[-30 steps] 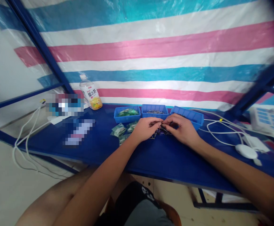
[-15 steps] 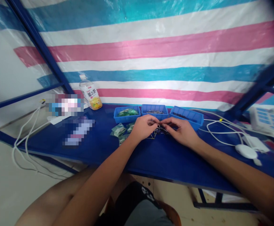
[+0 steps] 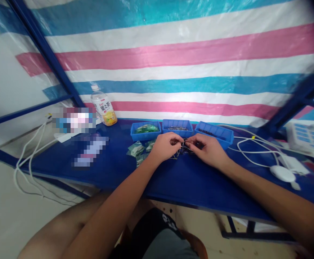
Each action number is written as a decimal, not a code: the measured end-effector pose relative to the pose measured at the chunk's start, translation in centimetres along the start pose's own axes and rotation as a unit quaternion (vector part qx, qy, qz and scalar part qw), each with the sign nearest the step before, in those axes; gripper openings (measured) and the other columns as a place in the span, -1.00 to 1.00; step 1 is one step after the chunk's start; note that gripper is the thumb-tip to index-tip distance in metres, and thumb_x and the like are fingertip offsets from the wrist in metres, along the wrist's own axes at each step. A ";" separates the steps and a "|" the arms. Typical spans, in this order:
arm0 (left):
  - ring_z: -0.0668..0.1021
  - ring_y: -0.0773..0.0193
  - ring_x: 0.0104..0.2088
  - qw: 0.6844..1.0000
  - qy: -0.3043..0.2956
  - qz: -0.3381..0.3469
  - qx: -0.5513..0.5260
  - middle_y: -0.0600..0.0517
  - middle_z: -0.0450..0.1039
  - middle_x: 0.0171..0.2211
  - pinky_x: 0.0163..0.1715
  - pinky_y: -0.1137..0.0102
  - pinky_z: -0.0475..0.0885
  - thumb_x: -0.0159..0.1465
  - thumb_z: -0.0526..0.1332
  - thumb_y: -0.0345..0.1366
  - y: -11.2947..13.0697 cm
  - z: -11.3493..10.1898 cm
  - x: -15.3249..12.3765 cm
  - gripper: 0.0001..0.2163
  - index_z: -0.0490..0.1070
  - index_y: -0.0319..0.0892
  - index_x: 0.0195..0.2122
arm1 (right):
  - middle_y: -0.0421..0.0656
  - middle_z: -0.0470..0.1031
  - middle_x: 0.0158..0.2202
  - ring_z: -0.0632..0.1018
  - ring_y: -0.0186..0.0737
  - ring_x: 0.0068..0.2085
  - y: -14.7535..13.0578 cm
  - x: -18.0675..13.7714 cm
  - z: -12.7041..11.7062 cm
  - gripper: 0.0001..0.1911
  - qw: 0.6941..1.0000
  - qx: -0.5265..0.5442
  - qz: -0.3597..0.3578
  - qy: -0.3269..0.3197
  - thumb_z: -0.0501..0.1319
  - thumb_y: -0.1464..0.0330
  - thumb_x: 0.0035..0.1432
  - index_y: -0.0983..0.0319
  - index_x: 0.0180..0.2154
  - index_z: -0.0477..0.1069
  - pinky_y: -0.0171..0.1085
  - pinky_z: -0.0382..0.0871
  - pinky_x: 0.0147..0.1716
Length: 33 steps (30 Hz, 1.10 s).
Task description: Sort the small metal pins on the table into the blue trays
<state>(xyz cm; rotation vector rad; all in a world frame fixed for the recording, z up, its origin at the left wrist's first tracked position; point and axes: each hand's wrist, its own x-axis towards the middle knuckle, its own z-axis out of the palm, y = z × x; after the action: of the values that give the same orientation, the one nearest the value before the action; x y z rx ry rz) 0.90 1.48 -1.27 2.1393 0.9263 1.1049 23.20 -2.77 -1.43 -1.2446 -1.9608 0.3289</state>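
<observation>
Blue tabletop: left fingers and right fingers pinch one small piece (dark, blurred).

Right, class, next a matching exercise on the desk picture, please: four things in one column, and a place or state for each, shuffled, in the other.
Things
1. bottle
2. left bin
3. middle bin
4. right hand

Places and states
A. holds thin silvery pieces
B. in front of the right bin
C. topped with a white cap
D. holds green packets

Pairs: 1-C, 2-D, 3-A, 4-B
</observation>
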 end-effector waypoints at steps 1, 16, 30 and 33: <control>0.71 0.20 -0.19 1.000 -0.002 -0.002 -0.010 -0.03 0.71 -0.16 -0.05 0.29 0.66 0.27 0.29 -0.45 0.1 0.0 0.0 -0.84 0.67 -0.16 -0.20 | -0.15 0.66 -0.27 0.57 -0.17 -0.35 0.0 0.0 0.0 -0.84 1.000 -0.003 0.004 -0.003 0.29 0.23 0.33 0.13 -0.17 0.62 -0.18 0.43 -0.33; 0.71 0.15 -0.14 0.985 0.007 -0.056 -0.164 -0.16 0.66 -0.01 -0.09 0.23 0.65 0.30 0.42 -0.30 0.9 0.1 0.1 -0.56 0.44 -0.15 0.19 | -0.17 0.60 -0.35 0.54 -0.21 -0.38 -0.1 0.6 -0.1 -0.68 0.983 0.155 0.090 -0.024 0.30 0.05 0.34 0.17 -0.20 0.58 -0.21 0.42 -0.37; 0.70 0.16 -0.11 0.988 0.039 -0.060 -0.134 -0.14 0.66 -0.06 -0.12 0.28 0.61 0.39 0.33 -0.25 0.6 0.0 0.3 -0.62 0.44 -0.18 0.21 | -0.10 0.63 -0.30 0.58 -0.11 -0.31 0.0 0.2 -0.6 -0.67 0.999 0.038 0.015 0.005 0.25 0.05 0.40 0.16 -0.21 0.59 -0.11 0.51 -0.25; 0.70 0.14 -0.08 0.987 0.045 -0.060 -0.143 -0.15 0.65 -0.05 -0.07 0.26 0.62 0.40 0.33 -0.23 0.5 -0.1 0.2 -0.62 0.45 -0.18 0.21 | 0.00 0.63 -0.01 0.56 0.08 0.03 -0.4 0.1 -0.1 -0.75 0.986 -0.064 -0.142 -0.057 0.28 0.21 0.39 0.12 0.02 0.61 0.12 0.46 0.12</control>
<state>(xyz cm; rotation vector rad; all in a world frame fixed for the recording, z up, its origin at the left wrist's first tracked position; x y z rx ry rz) 1.13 1.35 -0.75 1.7913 0.8660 1.2023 23.00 -2.89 -1.05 -1.0239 -2.2529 0.1338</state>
